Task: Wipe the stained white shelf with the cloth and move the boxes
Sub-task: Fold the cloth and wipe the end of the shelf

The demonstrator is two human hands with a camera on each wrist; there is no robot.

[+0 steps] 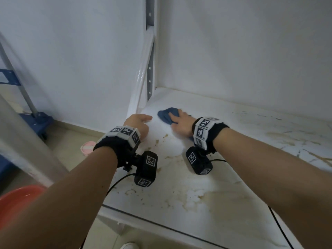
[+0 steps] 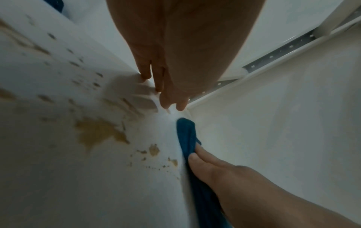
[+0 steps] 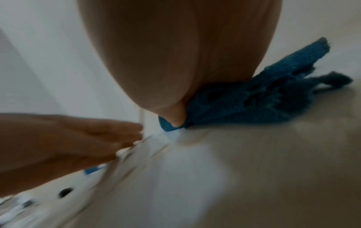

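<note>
Hand [image 1: 181, 125] presses crumpled cloth [image 1: 168, 115] — knitted

Close, blurred view along the right hand [image 3: 175, 61], whose palm and thumb press a crumpled blue cloth [image 3: 263, 98] onto the white shelf [image 3: 254, 169]. The cloth spreads out to the right. At lower left, the left hand [image 3: 68, 138] rests its straight fingers on the shelf's edge.

Glossy shelf [image 1: 206, 186]; knitted cloth [image 1: 167, 115]
</note>
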